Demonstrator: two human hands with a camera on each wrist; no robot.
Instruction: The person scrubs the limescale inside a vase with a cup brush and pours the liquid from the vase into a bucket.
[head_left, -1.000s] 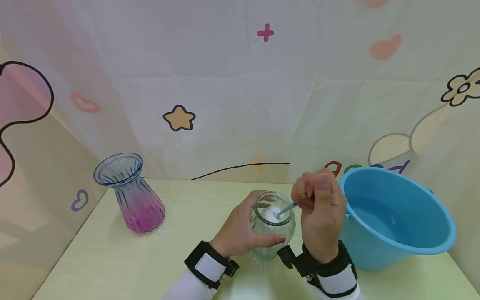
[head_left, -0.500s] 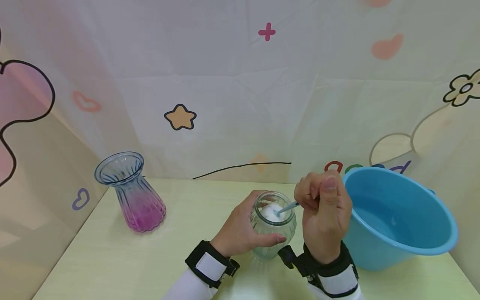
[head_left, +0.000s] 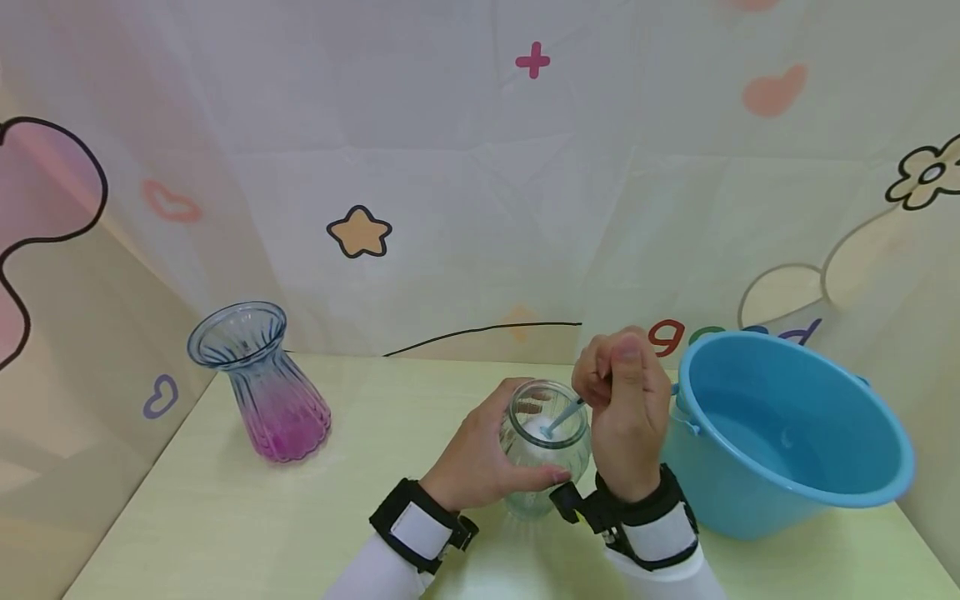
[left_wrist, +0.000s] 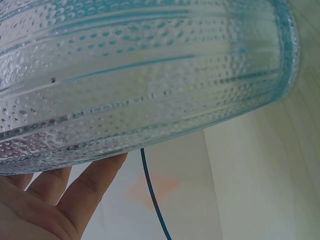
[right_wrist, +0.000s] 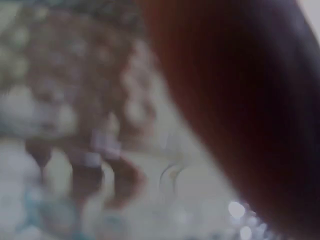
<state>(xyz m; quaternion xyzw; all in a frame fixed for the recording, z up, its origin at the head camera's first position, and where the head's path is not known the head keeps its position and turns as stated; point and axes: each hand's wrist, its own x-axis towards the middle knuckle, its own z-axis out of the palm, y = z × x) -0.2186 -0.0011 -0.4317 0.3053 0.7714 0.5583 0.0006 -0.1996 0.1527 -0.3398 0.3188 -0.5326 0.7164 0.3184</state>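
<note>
Hands at work: my left hand (head_left: 480,458) grips the glass jar (head_left: 543,450) while my right hand (head_left: 626,408) pinches a brush (head_left: 558,418) inside it.

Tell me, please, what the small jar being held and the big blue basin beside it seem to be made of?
The small jar looks like clear glass: see-through, glossy, with ribs and a dotted texture in the left wrist view. The blue basin looks like moulded plastic: opaque, evenly coloured, with a smooth, softly shiny wall and rolled rim.
</note>
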